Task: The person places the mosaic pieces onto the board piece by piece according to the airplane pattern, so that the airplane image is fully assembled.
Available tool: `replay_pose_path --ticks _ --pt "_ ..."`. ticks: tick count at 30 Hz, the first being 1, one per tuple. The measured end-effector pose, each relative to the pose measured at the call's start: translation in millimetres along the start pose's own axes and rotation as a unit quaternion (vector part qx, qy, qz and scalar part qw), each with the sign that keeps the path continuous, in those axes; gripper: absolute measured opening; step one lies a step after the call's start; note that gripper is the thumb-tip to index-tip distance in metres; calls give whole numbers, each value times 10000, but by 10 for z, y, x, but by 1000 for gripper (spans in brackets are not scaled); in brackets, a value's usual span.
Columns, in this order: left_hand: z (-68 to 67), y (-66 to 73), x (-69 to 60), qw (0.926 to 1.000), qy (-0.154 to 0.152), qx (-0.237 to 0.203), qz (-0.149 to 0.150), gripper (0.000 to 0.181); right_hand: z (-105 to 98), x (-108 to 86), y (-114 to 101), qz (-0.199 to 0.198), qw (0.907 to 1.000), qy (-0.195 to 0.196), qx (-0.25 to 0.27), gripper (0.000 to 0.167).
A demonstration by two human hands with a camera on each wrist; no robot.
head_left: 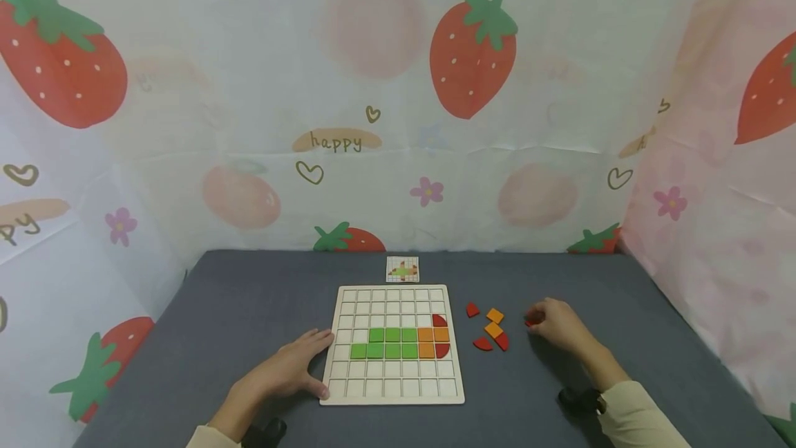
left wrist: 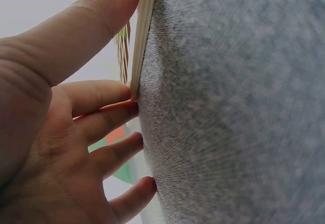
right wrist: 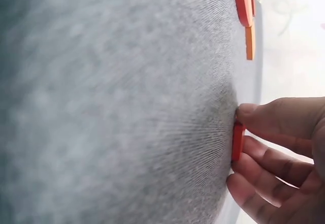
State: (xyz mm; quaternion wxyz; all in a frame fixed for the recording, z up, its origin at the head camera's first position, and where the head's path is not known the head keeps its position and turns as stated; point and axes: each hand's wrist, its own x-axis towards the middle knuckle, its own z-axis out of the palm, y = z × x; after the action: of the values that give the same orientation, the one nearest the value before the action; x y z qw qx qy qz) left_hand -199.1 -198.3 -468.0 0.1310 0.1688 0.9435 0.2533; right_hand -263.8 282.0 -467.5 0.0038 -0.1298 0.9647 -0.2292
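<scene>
A pale gridded board [head_left: 392, 388] lies on the table. Green squares [head_left: 392, 350], orange squares [head_left: 425, 350] and red quarter-round pieces [head_left: 442, 350] sit in its cells. My left hand [head_left: 280, 370] rests at the board's left side, fingers extended. Its thumb [left wrist: 86, 26] touches the board's edge in the left wrist view. Right of the loose pieces, my right hand [head_left: 557, 324] pinches a small red piece [right wrist: 238, 141] at the table surface, between thumb and fingers. In the head view the fingers hide most of that piece.
Between board and right hand lie loose orange squares [head_left: 495, 315] and red quarter-round pieces [head_left: 481, 344]. A small picture card [head_left: 402, 269] with a coloured pattern lies behind the board. Printed cloth [head_left: 398, 192] hangs around the grey table [head_left: 273, 296].
</scene>
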Motion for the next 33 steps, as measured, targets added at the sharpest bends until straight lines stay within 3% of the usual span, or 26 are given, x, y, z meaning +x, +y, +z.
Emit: replay_pose_path --ticks 24,33 --pt "-17 -3 1 9997 -246 -33 -86 98 4 -60 84 67 9998 -26 201 12" --pt "-10 8 -5 9999 -126 15 -28 98 -17 -26 77 71 9999 -35 145 11"
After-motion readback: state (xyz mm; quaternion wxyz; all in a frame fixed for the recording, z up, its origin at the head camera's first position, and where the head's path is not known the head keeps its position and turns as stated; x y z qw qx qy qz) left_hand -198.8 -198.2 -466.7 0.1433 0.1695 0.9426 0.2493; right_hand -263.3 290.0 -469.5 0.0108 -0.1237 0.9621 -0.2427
